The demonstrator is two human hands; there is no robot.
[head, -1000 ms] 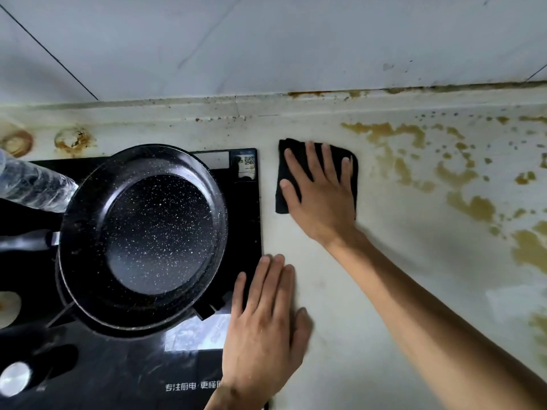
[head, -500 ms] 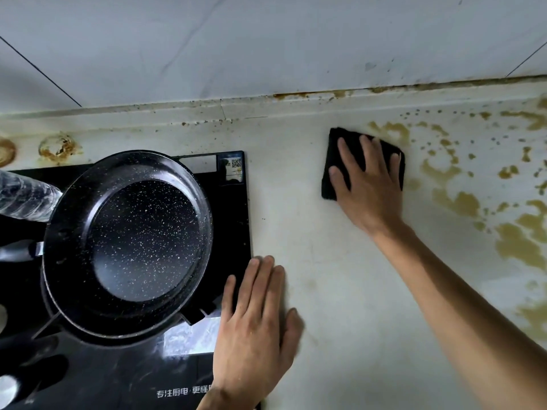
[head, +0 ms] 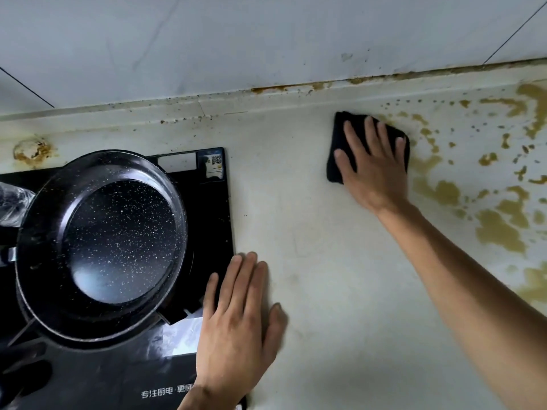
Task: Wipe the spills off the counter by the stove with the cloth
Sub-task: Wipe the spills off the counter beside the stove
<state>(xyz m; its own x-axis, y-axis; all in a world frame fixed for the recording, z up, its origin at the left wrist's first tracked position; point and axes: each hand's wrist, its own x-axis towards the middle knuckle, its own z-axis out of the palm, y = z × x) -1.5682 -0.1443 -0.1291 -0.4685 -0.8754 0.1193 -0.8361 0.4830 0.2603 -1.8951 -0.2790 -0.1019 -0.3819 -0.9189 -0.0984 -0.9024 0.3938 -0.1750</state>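
Observation:
A folded black cloth [head: 334, 170] lies flat on the pale counter [head: 319, 261] to the right of the stove. My right hand [head: 374, 170] presses down on the cloth with straight, spread fingers, covering most of it. Brown spills [head: 500, 229] spread over the counter just right of the cloth and on to the frame's right edge. My left hand [head: 236, 327] rests flat, fingers straight, across the stove's right edge and the counter. Between the two hands the counter shows only faint smears.
A black glass stove [head: 213, 208] fills the lower left, with a speckled black frying pan [head: 112, 244] on its burner. A clear plastic bottle [head: 11, 202] pokes in at the left edge. Rusty rings [head: 34, 149] stain the counter's back left. The tiled wall [head: 266, 39] rises behind.
My right hand has slid the cloth rightward from beside the stove to the edge of the brown spills. The left hand has stayed put.

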